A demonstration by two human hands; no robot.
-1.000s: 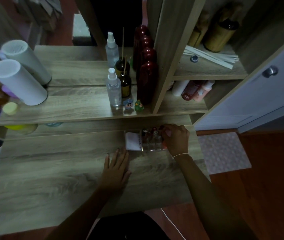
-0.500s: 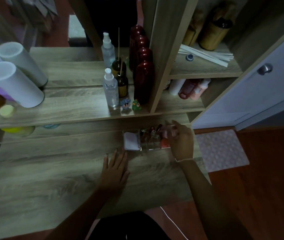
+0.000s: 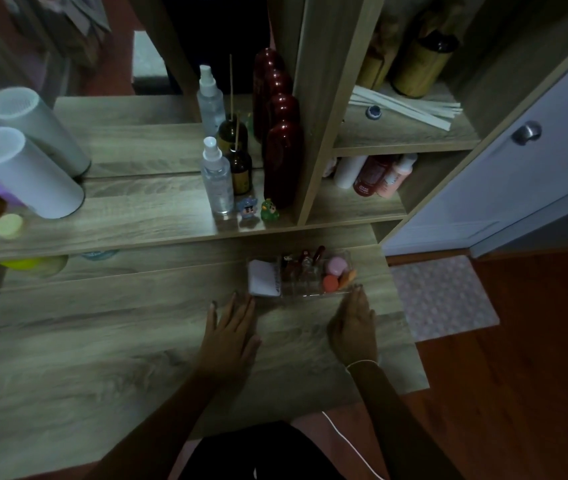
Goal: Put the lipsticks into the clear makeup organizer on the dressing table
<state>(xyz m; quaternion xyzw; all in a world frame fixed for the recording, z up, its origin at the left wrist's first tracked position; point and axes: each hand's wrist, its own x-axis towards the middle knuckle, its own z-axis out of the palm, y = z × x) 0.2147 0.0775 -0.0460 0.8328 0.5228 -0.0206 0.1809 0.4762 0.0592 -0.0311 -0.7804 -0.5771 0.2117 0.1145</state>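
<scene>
Head view, dim light: the wooden dressing table (image 3: pixel 102 341) fills most of the frame, with a raised shelf (image 3: pixel 119 220) along its back and a mirror (image 3: pixel 119 81) above that. To the right stands a white cabinet door (image 3: pixel 524 174) with a round knob. On the shelf, a white cylinder (image 3: pixel 29 174) leans at the left, and a dark red bottle (image 3: pixel 282 161), a clear spray bottle (image 3: pixel 218 178) and a brown reed-diffuser bottle (image 3: pixel 241 168) stand near the upright divider, with two small figurines (image 3: pixel 256 211) in front of them.

The clear makeup organizer (image 3: pixel 306 289) sits on the tabletop just below the shelf, toward the right. Several lipsticks (image 3: pixel 305 263) stand in its middle compartments; a white pad (image 3: pixel 263 278) fills the left compartment, and a pink round sponge (image 3: pixel 336 266) and an orange one (image 3: pixel 331 283) lie in the right.

The left hand (image 3: pixel 230 334) lies flat on the table, fingers spread apart, fingertips just short of the organizer's left front corner, holding nothing. The right hand (image 3: pixel 353 327) rests palm down with fingers loosely together, empty, its fingertips at the organizer's right front corner; actual contact cannot be made out.
</scene>
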